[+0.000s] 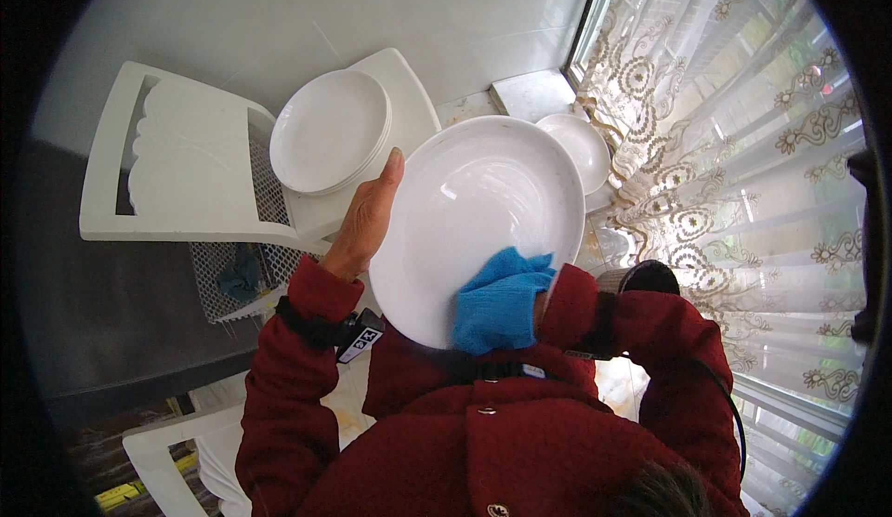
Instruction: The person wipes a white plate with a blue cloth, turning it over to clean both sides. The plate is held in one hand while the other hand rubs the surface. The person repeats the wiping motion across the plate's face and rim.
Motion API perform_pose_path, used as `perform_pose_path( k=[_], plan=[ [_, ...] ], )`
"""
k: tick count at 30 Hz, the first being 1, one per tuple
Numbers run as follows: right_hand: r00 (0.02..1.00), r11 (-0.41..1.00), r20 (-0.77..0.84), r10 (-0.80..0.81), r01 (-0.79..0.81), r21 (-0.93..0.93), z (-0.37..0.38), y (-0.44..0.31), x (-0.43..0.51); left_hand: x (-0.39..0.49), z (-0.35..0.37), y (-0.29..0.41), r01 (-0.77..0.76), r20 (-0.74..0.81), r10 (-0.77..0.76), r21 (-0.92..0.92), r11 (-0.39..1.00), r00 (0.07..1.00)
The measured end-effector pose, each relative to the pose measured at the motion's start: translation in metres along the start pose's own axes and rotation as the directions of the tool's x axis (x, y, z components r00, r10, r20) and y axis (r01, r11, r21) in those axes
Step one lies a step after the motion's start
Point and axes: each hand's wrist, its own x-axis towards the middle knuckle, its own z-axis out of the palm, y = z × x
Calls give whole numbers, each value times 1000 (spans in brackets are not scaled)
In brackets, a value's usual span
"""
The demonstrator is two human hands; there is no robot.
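A large round white plate (481, 217) is tilted in front of my torso. My left hand (366, 217) grips its left rim, thumb pointing up along the edge and the fingers hidden behind. A blue cloth (502, 301) lies against the lower right part of the plate's inner face. Under and behind the cloth is my right hand (539, 308), mostly covered, pressing it to the plate. Stacked white plates (331, 130) rest on a white chair's seat (397, 92) beyond my left hand. Another, smaller white dish (580, 151) sits behind the held plate on the right.
The chair's white backrest (188, 155) stands at the left, beside a mesh basket (230, 280) holding dark cloth. A second white chair (167, 447) is at the lower left. Sheer embroidered curtains (732, 168) hang along the right, and a tiled wall (418, 15) rises behind.
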Motion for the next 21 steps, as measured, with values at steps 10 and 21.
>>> perform_pose_path(
  k=[10,21],
  plan=[
    [969,996,-232,-86,92,19,-4,-3,55,-3,-2,2,-37,-47,41,74,997,998],
    [971,948,-197,-137,186,258,26,-6,50,-3,0,2,24,0,-24,-4,1000,1000]
  ],
)
